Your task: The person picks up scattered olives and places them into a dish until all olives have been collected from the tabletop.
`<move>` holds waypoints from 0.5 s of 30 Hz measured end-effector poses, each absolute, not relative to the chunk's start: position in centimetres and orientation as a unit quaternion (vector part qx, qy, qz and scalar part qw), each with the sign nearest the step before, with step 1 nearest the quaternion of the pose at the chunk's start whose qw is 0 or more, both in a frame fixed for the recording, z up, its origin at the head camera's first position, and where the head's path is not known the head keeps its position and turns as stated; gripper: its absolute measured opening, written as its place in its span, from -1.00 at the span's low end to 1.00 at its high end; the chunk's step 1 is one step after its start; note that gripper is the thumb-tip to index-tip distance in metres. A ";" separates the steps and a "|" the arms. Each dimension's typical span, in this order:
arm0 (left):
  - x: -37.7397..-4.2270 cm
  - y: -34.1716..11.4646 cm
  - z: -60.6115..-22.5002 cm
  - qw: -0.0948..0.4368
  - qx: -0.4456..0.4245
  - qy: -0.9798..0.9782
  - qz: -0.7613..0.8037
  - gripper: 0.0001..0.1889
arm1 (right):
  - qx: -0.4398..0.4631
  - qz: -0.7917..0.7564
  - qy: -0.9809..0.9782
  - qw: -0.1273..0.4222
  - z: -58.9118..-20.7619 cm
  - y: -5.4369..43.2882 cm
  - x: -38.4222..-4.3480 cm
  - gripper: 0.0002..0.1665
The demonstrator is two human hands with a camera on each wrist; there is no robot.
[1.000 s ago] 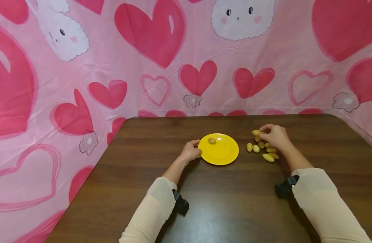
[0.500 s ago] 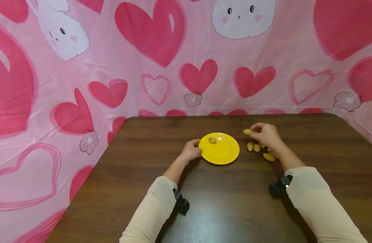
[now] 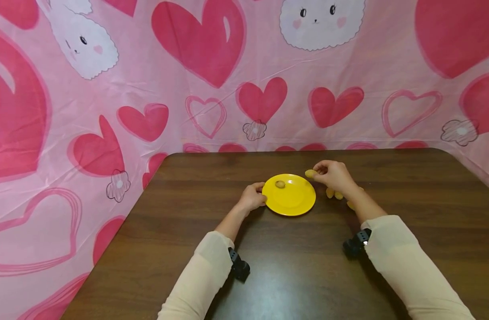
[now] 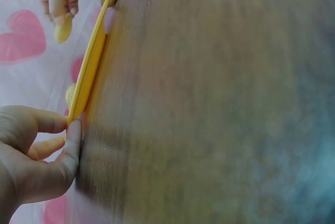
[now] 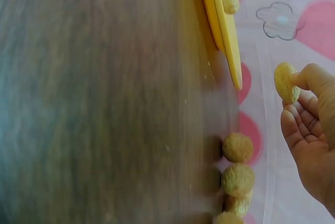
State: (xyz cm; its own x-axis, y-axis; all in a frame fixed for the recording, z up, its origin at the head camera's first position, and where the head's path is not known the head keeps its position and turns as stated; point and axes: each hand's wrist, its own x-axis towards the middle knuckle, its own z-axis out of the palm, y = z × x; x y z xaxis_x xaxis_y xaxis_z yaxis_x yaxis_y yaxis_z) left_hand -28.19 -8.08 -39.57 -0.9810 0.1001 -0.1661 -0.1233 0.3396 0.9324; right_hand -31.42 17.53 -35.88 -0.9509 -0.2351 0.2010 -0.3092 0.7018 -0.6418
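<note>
Left hand [image 3: 253,198] pinches yellow plate [image 3: 290,202] by rim | right hand [image 3: 335,175] pinches yellow oval piece [image 5: 285,82], raised near plate | second piece [image 3: 280,184] on plate

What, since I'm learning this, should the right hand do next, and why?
I'd likely lower the held piece onto the yellow plate: the right hand pinches it, raised, close by; the left hand grips the plate, where a similar piece lies.

The right hand [image 3: 335,176] has carried one yellow piece [image 3: 310,174] toward the plate [image 3: 291,202], seemingly just off its one o'clock rim.
</note>
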 end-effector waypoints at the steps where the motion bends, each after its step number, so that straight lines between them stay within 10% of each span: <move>1: -28.2 -8.1 -39.6 0.097 -0.008 0.813 0.575 -0.40 | 0.149 0.356 -0.921 0.049 -35.9 17.4 -31.5 -0.72; 15: -28.2 -8.0 -39.4 0.103 -0.018 0.815 0.571 -0.41 | 0.149 0.362 -0.919 0.034 -36.6 15.5 -32.2 -0.73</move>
State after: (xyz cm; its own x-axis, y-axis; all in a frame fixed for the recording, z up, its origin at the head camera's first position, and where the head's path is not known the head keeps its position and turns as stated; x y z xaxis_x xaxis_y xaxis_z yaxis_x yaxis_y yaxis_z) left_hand -28.16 -8.05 -39.36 -0.9783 0.0880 -0.1874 -0.1460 0.3484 0.9259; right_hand -32.20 15.47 -36.62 -0.9535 -0.2483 0.1709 -0.2981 0.6933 -0.6561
